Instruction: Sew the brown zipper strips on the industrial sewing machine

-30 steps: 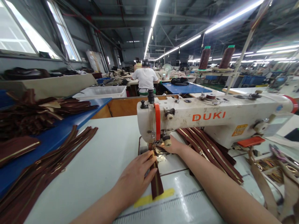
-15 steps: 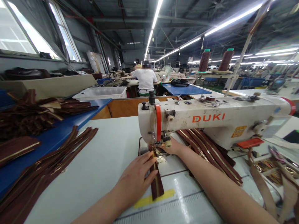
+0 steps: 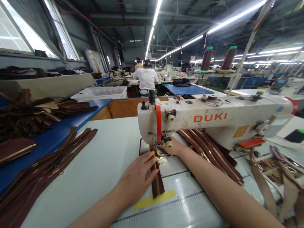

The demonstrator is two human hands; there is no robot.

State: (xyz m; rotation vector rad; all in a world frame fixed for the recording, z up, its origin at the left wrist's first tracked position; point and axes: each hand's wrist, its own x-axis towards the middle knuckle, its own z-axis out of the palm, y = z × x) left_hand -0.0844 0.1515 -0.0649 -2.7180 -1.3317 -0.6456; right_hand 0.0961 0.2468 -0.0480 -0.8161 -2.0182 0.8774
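The brown zip [image 3: 157, 186] runs from under the sewing machine [image 3: 180, 115] toward six o'clock. From eight o'clock, the left hand [image 3: 135, 172] presses it with straight fingers; the right hand [image 3: 173, 146], at three, is partly hidden, its grip I cannot tell

Stretches far back beneath a dark ceiling [image 3: 125, 19], lit by long tube lights [image 3: 237, 16] in receding rows. Takes in daylight through slanting windows [image 3: 14, 31] above a grey wall [image 3: 14, 61] at left. Holds a blue table [image 3: 52, 136] near that side, a low wooden panel [image 3: 128, 107] across the middle, another blue tabletop [image 3: 182, 89] farther off, a fan [image 3: 169, 69] behind, and green floor [image 3: 219, 83] showing toward the right.
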